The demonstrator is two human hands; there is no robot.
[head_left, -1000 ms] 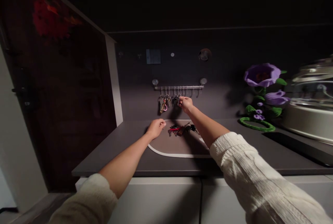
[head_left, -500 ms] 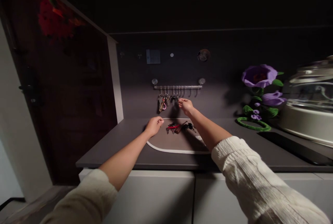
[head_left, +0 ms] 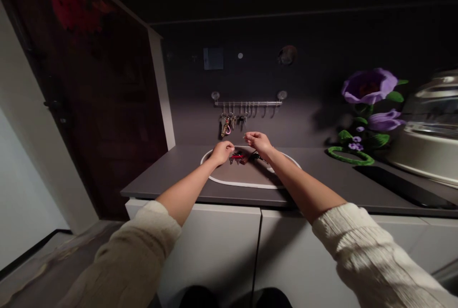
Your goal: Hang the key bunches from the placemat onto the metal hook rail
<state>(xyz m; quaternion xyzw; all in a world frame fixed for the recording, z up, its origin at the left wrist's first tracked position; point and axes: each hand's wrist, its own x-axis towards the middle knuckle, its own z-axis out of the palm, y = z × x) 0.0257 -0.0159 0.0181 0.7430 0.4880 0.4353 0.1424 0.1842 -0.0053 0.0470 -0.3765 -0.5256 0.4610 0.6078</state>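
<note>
My left hand (head_left: 223, 152) is low over the left part of the white-rimmed mat (head_left: 250, 185), its thumb and fingers drawn together. Whatever it may hold is too small to make out. My right hand (head_left: 259, 142) hovers over the back of the mat, fingers loosely bent and slightly apart, no object visible in them. Between and below the hands lies a bunch of keys with a red piece (head_left: 236, 157); darker keys (head_left: 255, 156) beside it are partly covered by my right hand. Above, several keys (head_left: 226, 126) hang from the hooks of a clear rail (head_left: 248, 103).
Purple artificial flowers (head_left: 370, 86) with a green ring base (head_left: 350, 156) stand to the right. Near them are a flat black object (head_left: 400, 186) and a large white-based appliance (head_left: 425, 153) with a clear upper part. A dark door (head_left: 107, 107) is at the left.
My right hand has come down from the hanging keys toward the mat. My left hand has shifted right, closer to the lying keys. The view has tilted downward.
</note>
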